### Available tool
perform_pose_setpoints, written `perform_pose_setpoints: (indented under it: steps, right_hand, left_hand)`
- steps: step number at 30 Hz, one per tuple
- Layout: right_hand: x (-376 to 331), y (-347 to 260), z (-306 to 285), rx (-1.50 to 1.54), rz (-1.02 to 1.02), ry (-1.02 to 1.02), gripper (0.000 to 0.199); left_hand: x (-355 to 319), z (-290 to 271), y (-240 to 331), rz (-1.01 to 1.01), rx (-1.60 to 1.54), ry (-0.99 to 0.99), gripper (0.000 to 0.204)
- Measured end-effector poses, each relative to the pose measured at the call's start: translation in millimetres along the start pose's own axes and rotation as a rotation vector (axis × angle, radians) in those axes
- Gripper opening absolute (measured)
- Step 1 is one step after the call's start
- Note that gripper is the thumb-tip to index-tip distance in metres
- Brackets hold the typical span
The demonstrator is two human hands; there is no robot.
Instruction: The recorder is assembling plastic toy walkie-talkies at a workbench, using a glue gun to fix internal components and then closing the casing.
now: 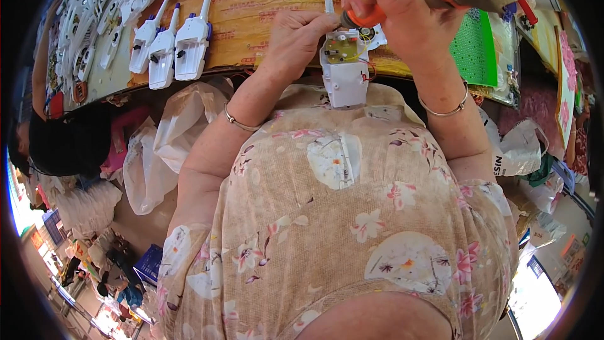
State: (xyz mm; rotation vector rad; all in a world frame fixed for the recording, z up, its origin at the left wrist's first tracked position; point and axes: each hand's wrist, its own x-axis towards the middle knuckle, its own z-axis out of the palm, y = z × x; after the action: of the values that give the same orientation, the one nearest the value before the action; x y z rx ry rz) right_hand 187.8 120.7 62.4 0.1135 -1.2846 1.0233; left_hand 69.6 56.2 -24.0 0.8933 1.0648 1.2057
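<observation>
Two hands at work, left hand (296, 38) steadying open white toy casing (345, 75) (circuit board exposed), right hand (402, 12) gripping orange screwdriver (368, 17)

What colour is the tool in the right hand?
Orange, seen in the head view: the tool in the right hand.

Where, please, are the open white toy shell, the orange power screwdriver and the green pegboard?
open white toy shell (345, 82), head view, on its lower white casing.
orange power screwdriver (365, 17), head view, on its orange nose by the tip.
green pegboard (475, 50), head view, on its middle.
</observation>
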Motion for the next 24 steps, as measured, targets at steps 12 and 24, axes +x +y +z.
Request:
perform_pose_setpoints:
  steps: [12,24]
  right_hand:
    - [2,-42,1,-0.434,0.435,0.007,0.032]
    - [7,-47,-46,-0.900,-0.163,0.165,0.019]
  left_hand:
    - [5,2,-8,0.091,0.082,0.005,0.024]
    - [-24,-1,19,0.026,0.097,-0.266,0.040]
